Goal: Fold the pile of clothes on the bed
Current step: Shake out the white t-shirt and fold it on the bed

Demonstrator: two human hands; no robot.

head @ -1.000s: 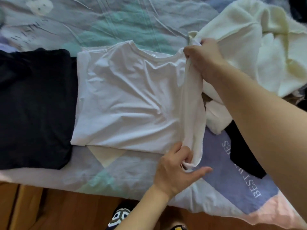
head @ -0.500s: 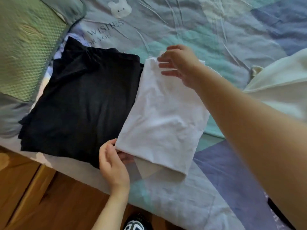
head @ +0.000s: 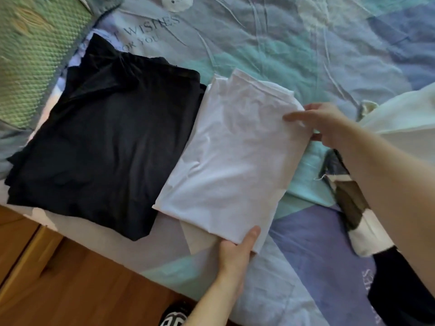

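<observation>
The white shirt (head: 231, 158) lies folded into a long panel on the bed sheet (head: 306, 55), its long axis running from about one o'clock at the far end to seven o'clock at the near end, close to the bed's near edge. Both hands sit on its right-hand side. The left hand (head: 235, 251) is at the near corner, at about six o'clock from the shirt's middle, thumb lying on top of the cloth and the other fingers hidden under it, so it looks to be pinching that corner. The right hand (head: 322, 124) is at the far right edge, about two o'clock, fingers loosely spread, fingertips on the fabric; whether it grips the edge I cannot tell. The shirt lies leftward of both hands. A next fold, I judge, would bring one end over the other along the long axis, and the left hand is nearer the end to lift.

The cloth looks thin, softly creased.

Touching its left edge, at nine o'clock, lies a folded black garment (head: 106, 142). At three o'clock, unfolded clothes (head: 404, 118) wait.
</observation>
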